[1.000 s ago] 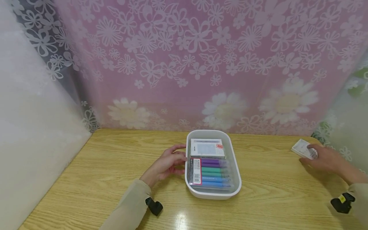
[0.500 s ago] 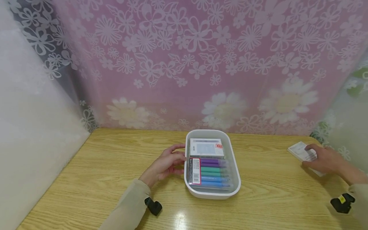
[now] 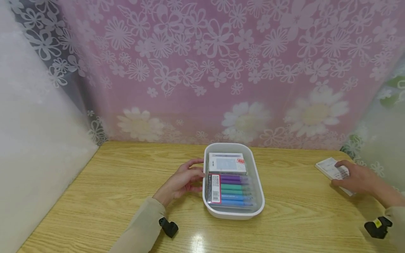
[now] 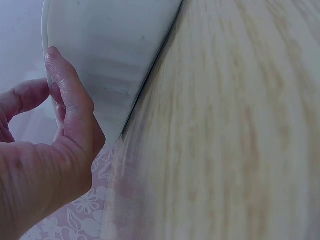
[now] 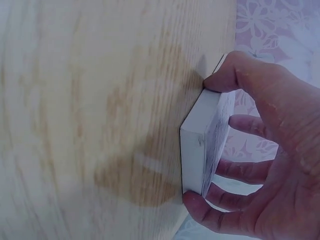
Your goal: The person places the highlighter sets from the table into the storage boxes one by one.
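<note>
A white plastic bin (image 3: 233, 214) sits mid-table, and my left hand (image 3: 185, 179) rests its fingertips against the bin's left wall and rim. In the left wrist view, the bent fingers (image 4: 72, 90) lie along the outer wall, with the thumb at the rim. Inside the bin are a white printed box (image 3: 226, 164) at the back and a clear pack of purple, green and blue pens (image 3: 234, 191) in front. At the far right, my right hand (image 3: 362, 177) grips a flat white box (image 5: 197, 135) by its edges, its printed face toward the palm, low against the table.
The wood-grain table (image 3: 139, 165) ends at a pink floral curtain (image 3: 202, 70) behind. Pale sheeting (image 3: 41, 105) hangs along the left side, and more floral sheeting (image 3: 383, 140) stands close behind the right hand. Both wrists carry small black cameras (image 3: 168, 227).
The flat white box at right has shifted a little left and more of it shows under my right hand, with printed lines on its face. My left hand and the bin stay nearly still.
</note>
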Tool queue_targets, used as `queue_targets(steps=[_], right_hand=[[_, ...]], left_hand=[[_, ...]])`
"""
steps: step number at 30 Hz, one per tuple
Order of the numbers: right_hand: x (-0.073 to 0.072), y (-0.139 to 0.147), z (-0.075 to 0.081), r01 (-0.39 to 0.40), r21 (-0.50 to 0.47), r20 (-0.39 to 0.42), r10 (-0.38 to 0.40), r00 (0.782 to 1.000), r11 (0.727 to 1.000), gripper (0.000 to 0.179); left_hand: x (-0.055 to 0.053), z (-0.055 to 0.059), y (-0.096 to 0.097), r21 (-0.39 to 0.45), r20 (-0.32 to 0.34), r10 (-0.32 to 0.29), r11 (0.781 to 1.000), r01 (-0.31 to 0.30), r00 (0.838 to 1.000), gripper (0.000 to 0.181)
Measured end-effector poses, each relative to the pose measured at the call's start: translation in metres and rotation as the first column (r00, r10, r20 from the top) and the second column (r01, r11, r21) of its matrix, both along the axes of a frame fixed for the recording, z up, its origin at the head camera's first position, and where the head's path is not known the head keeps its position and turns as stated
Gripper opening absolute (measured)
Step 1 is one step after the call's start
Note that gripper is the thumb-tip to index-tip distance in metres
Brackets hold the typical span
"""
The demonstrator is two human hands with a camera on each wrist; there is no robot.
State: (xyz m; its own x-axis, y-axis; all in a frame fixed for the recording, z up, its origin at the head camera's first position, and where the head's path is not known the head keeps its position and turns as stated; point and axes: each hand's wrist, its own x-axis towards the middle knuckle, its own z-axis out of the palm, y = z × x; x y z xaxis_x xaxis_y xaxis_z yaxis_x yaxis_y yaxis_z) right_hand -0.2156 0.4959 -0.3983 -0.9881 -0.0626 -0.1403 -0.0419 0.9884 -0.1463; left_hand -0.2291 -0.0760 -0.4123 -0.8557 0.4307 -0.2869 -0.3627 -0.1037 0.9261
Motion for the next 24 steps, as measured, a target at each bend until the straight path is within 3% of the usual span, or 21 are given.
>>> queue_targets(steps=[10,24], right_hand=[[0.004,-0.003,-0.001,-0.013,-0.017,-0.038,0.012,0.999,1.000,0.078],[0.006,-0.017,0.006,-0.073,0.016,-0.156,0.075,0.985,0.997,0.073]], left_hand=[[0.001,0.001,0.000,0.003,0.005,0.002,1.000,-0.002,1.000,0.059],[0.001,0.002,0.000,0.002,-0.001,0.004,1.000,-0.004,1.000,0.060]])
